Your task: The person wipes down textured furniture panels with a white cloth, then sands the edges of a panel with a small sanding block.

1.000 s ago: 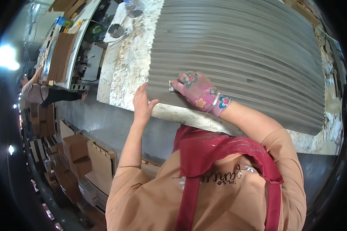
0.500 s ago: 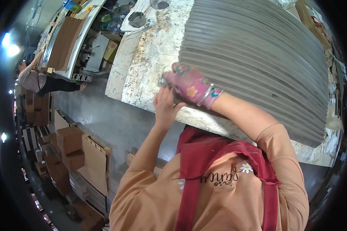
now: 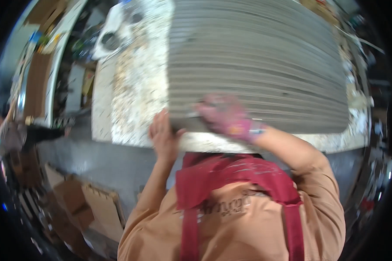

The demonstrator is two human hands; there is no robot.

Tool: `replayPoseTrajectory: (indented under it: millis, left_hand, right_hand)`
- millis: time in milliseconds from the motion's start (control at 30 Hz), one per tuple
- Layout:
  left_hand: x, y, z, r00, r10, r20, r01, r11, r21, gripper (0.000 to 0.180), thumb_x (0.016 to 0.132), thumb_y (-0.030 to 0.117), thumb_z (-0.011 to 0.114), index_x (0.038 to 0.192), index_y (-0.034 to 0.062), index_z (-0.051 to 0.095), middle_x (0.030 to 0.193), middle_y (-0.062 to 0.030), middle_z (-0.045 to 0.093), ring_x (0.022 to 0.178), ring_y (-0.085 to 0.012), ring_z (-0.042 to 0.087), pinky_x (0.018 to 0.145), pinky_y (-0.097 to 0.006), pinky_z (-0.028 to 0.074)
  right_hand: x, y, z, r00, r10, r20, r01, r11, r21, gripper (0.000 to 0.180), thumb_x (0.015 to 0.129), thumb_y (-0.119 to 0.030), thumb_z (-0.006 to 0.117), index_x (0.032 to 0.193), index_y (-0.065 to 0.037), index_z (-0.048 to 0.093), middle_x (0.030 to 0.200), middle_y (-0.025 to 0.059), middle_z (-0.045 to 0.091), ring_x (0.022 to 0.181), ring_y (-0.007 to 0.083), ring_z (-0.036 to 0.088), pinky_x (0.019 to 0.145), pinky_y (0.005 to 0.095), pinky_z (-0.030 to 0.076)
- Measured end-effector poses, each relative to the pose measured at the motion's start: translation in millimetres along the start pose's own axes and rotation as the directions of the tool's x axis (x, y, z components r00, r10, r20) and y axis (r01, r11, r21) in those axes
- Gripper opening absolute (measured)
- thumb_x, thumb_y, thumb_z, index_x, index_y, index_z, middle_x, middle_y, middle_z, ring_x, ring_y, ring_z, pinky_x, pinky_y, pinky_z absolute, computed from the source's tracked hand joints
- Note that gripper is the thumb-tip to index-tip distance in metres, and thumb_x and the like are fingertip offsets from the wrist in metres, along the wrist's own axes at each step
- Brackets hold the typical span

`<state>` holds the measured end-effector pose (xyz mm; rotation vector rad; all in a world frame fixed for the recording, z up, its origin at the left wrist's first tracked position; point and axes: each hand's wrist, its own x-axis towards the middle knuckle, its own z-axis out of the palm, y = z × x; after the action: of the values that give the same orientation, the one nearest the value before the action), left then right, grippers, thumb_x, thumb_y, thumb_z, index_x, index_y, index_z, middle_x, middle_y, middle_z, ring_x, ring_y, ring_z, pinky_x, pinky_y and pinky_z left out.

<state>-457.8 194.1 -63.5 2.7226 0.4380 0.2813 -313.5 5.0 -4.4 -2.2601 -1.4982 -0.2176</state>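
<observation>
**Grey ribbed sheet at the near edge of a speckled bench**

The grey ribbed sheet [image 3: 257, 65] lies flat on the bench [image 3: 135, 100], covering most of its top from the near edge to the far side. Its surface is dull grey with many fine parallel ridges running left to right; its near left corner sits between the two hands. Motion blur softens the whole near edge, so exactly where fingers meet the sheet is hard to make out.

The left hand [image 3: 163, 137] is bare, fingers spread upward against the sheet's near left corner and the bench edge. The right hand [image 3: 225, 116] wears a pink patterned glove and lies on the sheet's near edge, fingers curled; whether it pinches anything is not clear.

The bench top is white with dark speckles, bare on the left strip. At its far left corner are round, blurred containers [image 3: 117, 30]. Below left, flattened cardboard boxes [image 3: 96, 204] lie on the floor, and another person [image 3: 17, 132] shows at the left rim, mostly cut off.
</observation>
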Motion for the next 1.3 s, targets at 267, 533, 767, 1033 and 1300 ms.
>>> replayPoseTrajectory:
  millis: [267, 533, 767, 1033, 1300]
  left_hand:
    - [-8, -22, 11, 0.998, 0.064, 0.020, -0.064, 0.998, 0.008, 0.076, 0.085, 0.034, 0.068, 0.141, -0.0058, 0.034, 0.146, -0.0197, 0.038, 0.138, -0.0390, 0.030, 0.111, -0.051, 0.020]
    - [-2, -10, 5, 0.998, 0.063, 0.029, -0.063, 0.998, -0.009, 0.080, 0.088, 0.048, 0.059, 0.144, -0.0025, 0.033, 0.147, -0.0158, 0.038, 0.139, -0.0362, 0.030, 0.112, -0.049, 0.019]
    - [-4, -27, 9, 0.998, 0.055, 0.031, -0.054, 0.998, -0.018, 0.082, 0.086, 0.046, 0.060, 0.143, -0.0058, 0.031, 0.145, -0.0253, 0.037, 0.136, -0.0410, 0.030, 0.112, -0.049, 0.021]
    - [0, -14, -7, 0.990, 0.096, 0.105, -0.091, 0.995, -0.050, 0.074, 0.085, 0.027, 0.066, 0.141, -0.0077, 0.032, 0.144, -0.0255, 0.038, 0.134, -0.0425, 0.033, 0.112, -0.049, 0.024]
    - [35, -17, -37, 0.999, -0.044, 0.000, 0.042, 0.967, -0.252, 0.055, 0.091, 0.008, 0.045, 0.143, -0.0065, 0.033, 0.146, -0.0231, 0.038, 0.136, -0.0359, 0.034, 0.113, -0.041, 0.025]
  right_hand:
    - [33, -14, 25, 0.976, 0.151, 0.156, -0.189, 0.944, 0.269, 0.027, 0.090, -0.027, 0.054, 0.110, -0.009, 0.059, 0.108, 0.0086, 0.060, 0.095, 0.0281, 0.064, 0.075, 0.0423, 0.051]
    - [-215, 84, -142, 0.721, 0.692, 0.040, -0.637, 0.684, -0.355, 0.049, 0.080, -0.011, 0.061, 0.127, -0.021, 0.056, 0.110, 0.0129, 0.061, 0.100, 0.0339, 0.060, 0.084, 0.0465, 0.048]
    - [-218, 124, -178, 0.668, 0.686, -0.289, -0.743, 0.599, -0.298, 0.042, 0.082, -0.013, 0.061, 0.123, -0.012, 0.056, 0.106, 0.0162, 0.062, 0.098, 0.0364, 0.060, 0.081, 0.0480, 0.049]
    - [-130, 97, -48, 0.789, 0.613, -0.035, -0.614, 0.786, -0.067, 0.042, 0.086, -0.017, 0.055, 0.128, -0.022, 0.056, 0.113, 0.0140, 0.062, 0.095, 0.0333, 0.063, 0.081, 0.0459, 0.049]
    - [-237, 197, -189, 0.573, 0.689, -0.444, -0.819, 0.457, -0.348, 0.046, 0.081, -0.014, 0.063, 0.126, -0.019, 0.056, 0.107, 0.0170, 0.060, 0.093, 0.0362, 0.062, 0.080, 0.0458, 0.050]
